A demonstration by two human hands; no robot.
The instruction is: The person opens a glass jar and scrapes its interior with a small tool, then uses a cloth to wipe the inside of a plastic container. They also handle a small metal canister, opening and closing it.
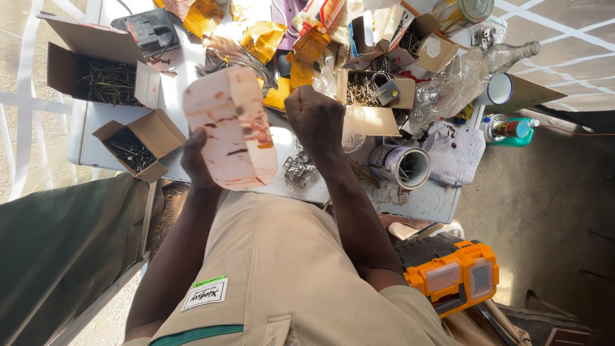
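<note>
My left hand (195, 163) grips the lower edge of a pale wooden block (232, 128) with reddish stains, held upright above the white table (96, 122). To its right my right hand (315, 118) is closed into a fist, just beside the block's edge; I cannot tell whether anything small is inside it. Below the fist, metal hinges (298, 170) lie on the table near its front edge.
Open cardboard boxes of screws (106, 80) (136, 148) sit at the left. Yellow wrappers (262, 38), a box of nails (368, 90), a tin can (403, 166), a glass bottle (506, 54) and plastic bags crowd the back and right. An orange and black case (451, 272) lies on the ground.
</note>
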